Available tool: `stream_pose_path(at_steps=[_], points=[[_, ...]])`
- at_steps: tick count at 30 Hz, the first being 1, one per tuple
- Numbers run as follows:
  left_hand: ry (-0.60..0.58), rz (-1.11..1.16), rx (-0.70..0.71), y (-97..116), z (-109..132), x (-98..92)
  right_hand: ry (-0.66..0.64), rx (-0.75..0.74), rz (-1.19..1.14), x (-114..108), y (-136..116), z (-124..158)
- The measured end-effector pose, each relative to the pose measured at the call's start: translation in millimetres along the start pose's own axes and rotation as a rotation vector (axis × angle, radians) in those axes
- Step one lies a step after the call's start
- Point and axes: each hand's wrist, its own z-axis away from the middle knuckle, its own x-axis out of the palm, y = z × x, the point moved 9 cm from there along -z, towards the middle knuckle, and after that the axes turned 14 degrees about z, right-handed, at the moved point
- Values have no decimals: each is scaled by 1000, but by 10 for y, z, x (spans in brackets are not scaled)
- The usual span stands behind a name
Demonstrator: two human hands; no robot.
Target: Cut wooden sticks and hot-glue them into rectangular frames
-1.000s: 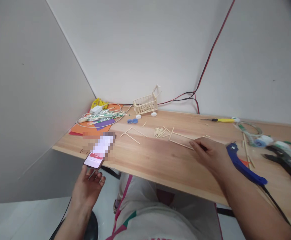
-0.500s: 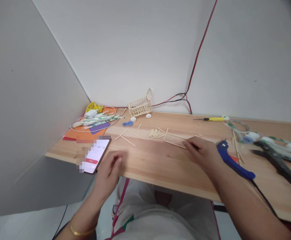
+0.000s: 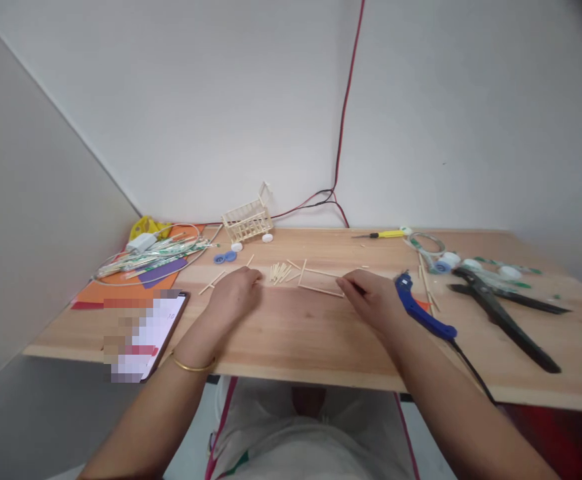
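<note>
My right hand (image 3: 371,300) has its thumb and fingers closed at the right end of a flat rectangular frame of thin wooden sticks (image 3: 315,289), which lies on the table. A small pile of short wooden sticks (image 3: 279,272) rests just left of that frame. My left hand (image 3: 237,292) hovers palm down left of the pile, fingers loosely bent, with nothing visible in it. Its fingers point toward the pile, and the hand partly covers some joined sticks (image 3: 212,283). Behind them stands a small stick-built cart (image 3: 248,223) with white round wheels.
Two blue caps (image 3: 225,257) lie near the cart. A phone (image 3: 155,333) sits at the left front, below packaged sticks (image 3: 158,253) and coloured sheets. On the right are a blue corded tool (image 3: 423,313), black cutters (image 3: 505,317), a yellow-handled tool (image 3: 391,234) and white tape rolls.
My left hand has moved forward from beside the phone to the sticks. My right hand stays at the frame's end. The camera view has shifted right.
</note>
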Motion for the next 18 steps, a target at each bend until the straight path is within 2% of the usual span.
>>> stream_pose_path(at_steps=[2,4,9,10,13,18], points=[[-3,-30,11,39,-95,-22,58,64,-7,-84,75,4],[16,-61,0,-25,-179,-70,135,147,-30,-189,184,22],[82,-71,-76,-461,-328,-236,284,298,-133,-379,398,87],[110,-72,-109,-562,-343,-286,288,302,-143,-385,403,87],[80,-148,-222,-816,-364,-318,254,249,-128,-348,328,57],[84,-150,-320,-1009,-366,-300,206,141,-71,-263,201,21]])
